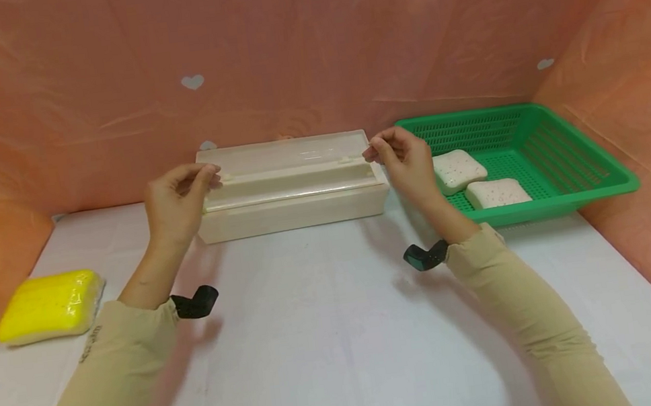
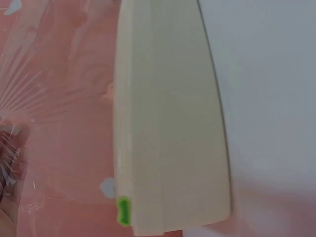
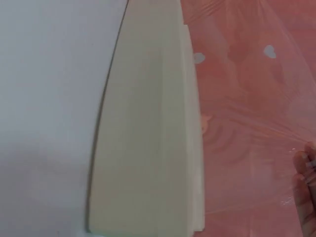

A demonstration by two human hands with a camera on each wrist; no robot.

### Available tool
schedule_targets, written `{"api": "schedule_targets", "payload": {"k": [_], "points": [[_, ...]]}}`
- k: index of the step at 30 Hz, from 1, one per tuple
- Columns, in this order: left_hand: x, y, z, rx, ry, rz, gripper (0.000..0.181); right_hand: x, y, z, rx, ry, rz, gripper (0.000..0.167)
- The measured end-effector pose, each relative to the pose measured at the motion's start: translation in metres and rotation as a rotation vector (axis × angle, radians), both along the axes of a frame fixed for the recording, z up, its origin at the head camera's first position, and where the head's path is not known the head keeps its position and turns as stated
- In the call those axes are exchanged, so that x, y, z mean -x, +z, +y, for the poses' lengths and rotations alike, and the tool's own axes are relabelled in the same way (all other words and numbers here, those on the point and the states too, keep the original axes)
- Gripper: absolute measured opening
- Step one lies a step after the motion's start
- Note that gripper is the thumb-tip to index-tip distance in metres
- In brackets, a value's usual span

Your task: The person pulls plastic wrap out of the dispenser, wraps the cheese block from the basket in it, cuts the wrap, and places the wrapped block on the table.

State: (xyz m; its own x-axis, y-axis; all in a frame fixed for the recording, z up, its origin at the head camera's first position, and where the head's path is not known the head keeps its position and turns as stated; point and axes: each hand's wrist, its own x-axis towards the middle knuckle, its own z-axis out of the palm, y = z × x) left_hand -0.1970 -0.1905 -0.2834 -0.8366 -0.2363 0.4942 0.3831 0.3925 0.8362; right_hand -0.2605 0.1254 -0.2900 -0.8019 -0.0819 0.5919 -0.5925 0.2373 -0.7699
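A cream cling film dispenser (image 1: 296,215) stands at the back of the table, its lid (image 1: 270,150) raised behind it. Clear cling film (image 2: 32,94) stretches up from it between the hands, creased into rays near the fingers. My left hand (image 1: 174,204) pinches one corner of the film between thumb and fingers, above the dispenser's left end. The opposite corner is pinched by my right hand (image 1: 409,164) above the right end. Both wrist views show the dispenser's front wall, with a small green piece (image 2: 124,211) at one end. Only part of each hand shows there.
To the right is a green plastic basket (image 1: 594,187) holding two white speckled blocks, one block (image 1: 458,170) behind the other block (image 1: 498,193). A yellow block (image 1: 48,306) in shiny clear wrap lies at the left edge. Pink sheeting (image 1: 295,51) hangs behind the white table (image 1: 318,339).
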Motion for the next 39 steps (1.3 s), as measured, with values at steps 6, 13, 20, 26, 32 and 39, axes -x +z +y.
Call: {"api": "schedule_targets", "payload": {"k": [6,13,20,26,32,39], "points": [[-0.005,0.01,0.001,-0.042,-0.026,0.077,0.021,-0.005,0.012,0.001,0.015,-0.009,0.044,0.02],[-0.014,0.022,0.005,-0.095,-0.051,0.148,0.02,-0.01,0.025,0.002,0.067,-0.019,0.066,0.02],[-0.026,0.035,0.007,-0.106,-0.036,0.172,0.019,-0.018,0.039,0.002,0.134,-0.012,0.108,0.015],[-0.031,0.046,0.006,-0.197,-0.09,0.241,0.01,-0.024,0.051,0.003,0.175,0.028,0.188,0.01],[-0.038,0.061,0.006,-0.178,-0.055,0.287,0.009,-0.03,0.063,0.001,0.235,0.067,0.246,0.01],[-0.046,0.076,0.011,-0.265,-0.123,0.376,0.012,-0.039,0.081,0.001,0.36,0.08,0.213,0.011]]}}
